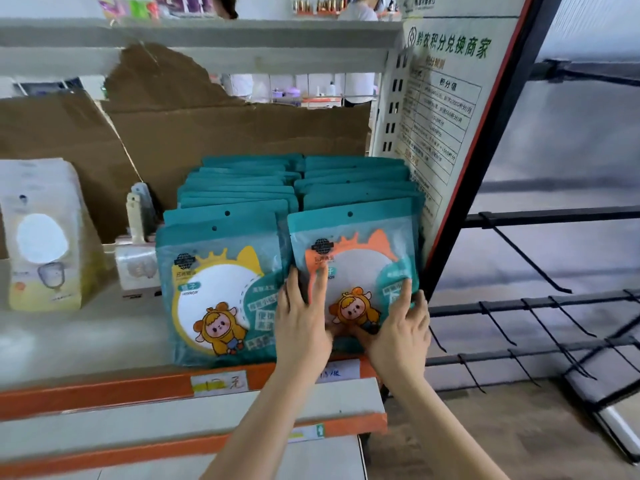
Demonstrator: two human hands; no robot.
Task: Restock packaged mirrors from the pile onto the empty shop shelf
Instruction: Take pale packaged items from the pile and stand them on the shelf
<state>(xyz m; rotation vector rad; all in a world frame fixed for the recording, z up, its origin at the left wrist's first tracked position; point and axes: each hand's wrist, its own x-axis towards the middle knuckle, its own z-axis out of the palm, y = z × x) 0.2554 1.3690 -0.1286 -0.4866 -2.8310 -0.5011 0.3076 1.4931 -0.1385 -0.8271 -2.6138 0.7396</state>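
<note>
Right now the orange mirror pack point(353, 261) stands upright at the front right corner of the shelf point(86, 334), heading the right-hand row just beside the yellow mirror pack point(214, 292). My left hand point(303, 327) presses its face with straight, spread fingers. My right hand point(398, 334) curls its fingers round the pack's right edge.

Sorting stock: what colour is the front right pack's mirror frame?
Orange frame on that pack; head view.

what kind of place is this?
Most likely a small retail shop aisle: packaged mirrors stand in rows on a shelf, its orange edge strip carries a handwritten price tag, and bare black display hooks stick out of a rack to the right.
</note>
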